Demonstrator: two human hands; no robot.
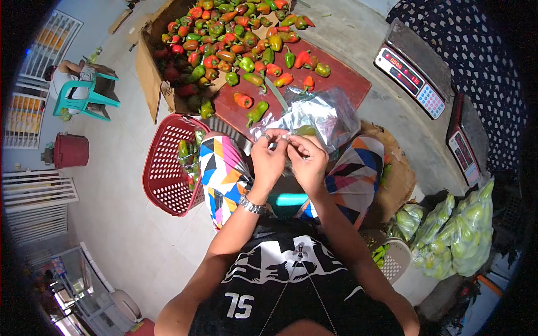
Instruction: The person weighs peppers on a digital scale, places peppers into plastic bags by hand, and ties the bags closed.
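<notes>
My left hand (268, 158) and my right hand (309, 161) are close together above my lap, fingertips pinched at the near edge of a clear plastic bag (330, 115). The exact spot they grip is small and partly hidden by the fingers. The shiny, crumpled plastic lies over the near edge of a red board (344, 75). Just beyond it are loose red and green peppers (258, 113) and a long, thin blade-like strip (276, 93). A large heap of peppers (224, 42) spreads over the board and into an open cardboard box (147, 70).
A red perforated basket (168, 162) with bagged peppers stands by my left leg. Two digital scales (412, 75) are on the right. Bags of green produce (468, 235) and a pale basket (399, 260) sit lower right. A person sits on a green chair (101, 92) at far left.
</notes>
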